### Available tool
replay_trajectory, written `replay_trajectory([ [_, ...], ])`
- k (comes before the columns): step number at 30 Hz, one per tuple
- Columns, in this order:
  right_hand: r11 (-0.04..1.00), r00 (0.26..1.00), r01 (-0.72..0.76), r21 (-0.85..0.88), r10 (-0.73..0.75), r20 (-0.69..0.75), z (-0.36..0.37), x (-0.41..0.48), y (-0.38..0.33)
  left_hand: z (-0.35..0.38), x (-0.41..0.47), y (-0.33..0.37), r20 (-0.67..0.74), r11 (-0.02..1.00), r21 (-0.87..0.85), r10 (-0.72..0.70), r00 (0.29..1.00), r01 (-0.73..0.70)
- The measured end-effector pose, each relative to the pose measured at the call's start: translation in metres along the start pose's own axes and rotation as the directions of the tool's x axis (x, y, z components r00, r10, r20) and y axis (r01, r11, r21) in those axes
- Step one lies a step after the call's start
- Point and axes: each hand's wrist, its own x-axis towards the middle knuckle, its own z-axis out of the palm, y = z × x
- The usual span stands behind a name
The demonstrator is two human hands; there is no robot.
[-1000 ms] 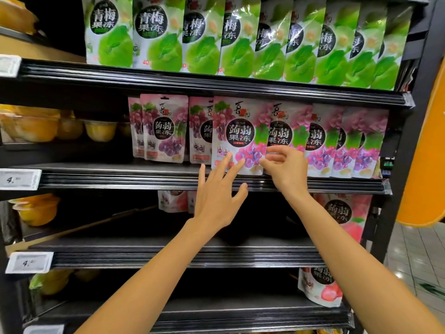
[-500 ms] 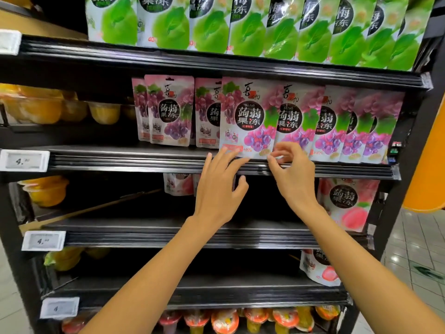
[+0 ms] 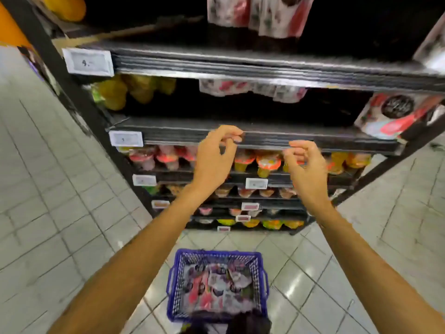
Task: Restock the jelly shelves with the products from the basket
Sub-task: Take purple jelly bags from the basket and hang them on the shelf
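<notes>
A blue plastic basket (image 3: 259, 256) stands on the tiled floor below me, filled with several jelly pouches (image 3: 216, 283) in purple, pink and white. Both my arms reach forward over it. My left hand (image 3: 212, 162) hangs in front of a black shelf edge (image 3: 337, 141), its fingers loosely curled and holding nothing. Just to the right at about the same height, my right hand (image 3: 305, 167) is also loosely curled and empty. A peach jelly pouch (image 3: 395, 114) stands at the right end of the shelf above my hands. The view is blurred.
More pink-and-white pouches (image 3: 257, 15) hang on the upper shelves. Rows of jelly cups (image 3: 267, 162) fill the lower shelves behind my hands. Yellow packs (image 3: 125, 90) sit at the left, under a price tag (image 3: 88, 62). Grey floor tiles (image 3: 48, 189) lie on both sides.
My view has swung down from the grape pouch shelf to the lower shelves and the basket. Both hands have left the grape pouches, dropped lower, and their fingers have curled loosely.
</notes>
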Motion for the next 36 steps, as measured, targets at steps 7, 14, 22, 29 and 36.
replay_trajectory([
  [7,0.875,0.837,-0.437,-0.209,0.480,0.262,0.071,-0.124,0.156,-0.003,-0.158,-0.171,0.205,0.885,0.078,-0.464,0.861,0.459],
  [14,0.710,0.666,-0.616,-0.341,0.701,0.257,0.122,-0.216,0.295,0.024,-0.280,-0.288,0.238,0.695,0.155,-0.716,0.656,0.702],
  [22,0.581,0.511,-0.613,-0.536,0.809,0.291,0.165,-0.275,0.456,0.084,-0.385,-0.428,0.204,0.461,0.329,-0.887,0.415,0.824],
  [29,0.475,0.496,-0.585,-0.658,0.851,0.174,0.196,-0.281,0.591,0.155,-0.429,-0.535,0.204,0.356,0.351,-0.932,0.301,0.866],
  [36,0.463,0.560,-0.534,-0.707,0.821,0.114,0.215,-0.257,0.712,0.256,-0.436,-0.630,0.248,0.357,0.404,-0.929,0.275,0.842],
])
